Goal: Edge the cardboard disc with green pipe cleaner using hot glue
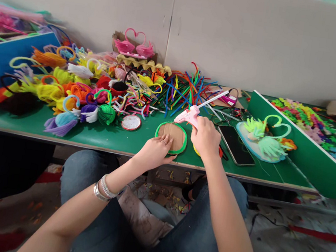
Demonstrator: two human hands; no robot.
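Observation:
An oval cardboard disc (178,135) edged with green pipe cleaner lies at the table's near edge. My left hand (160,146) holds it, with fingers on its top and the thumb at its near rim. In my right hand (207,137) is a pink hot glue gun (189,115), gripped by its handle, with a long white glue stick (212,99) sticking out of its back. The gun's nozzle points down at the disc's far rim; whether it touches cannot be told. Something yellow and red is partly hidden under my right hand.
Several pipe-cleaner swans (74,97) crowd the left side. Loose pipe cleaners (181,90) lie behind the disc, and a round white lid (131,122) to its left. On the right are a phone (236,145), a pair of green swans (272,137) on a base, and a green divider (293,149).

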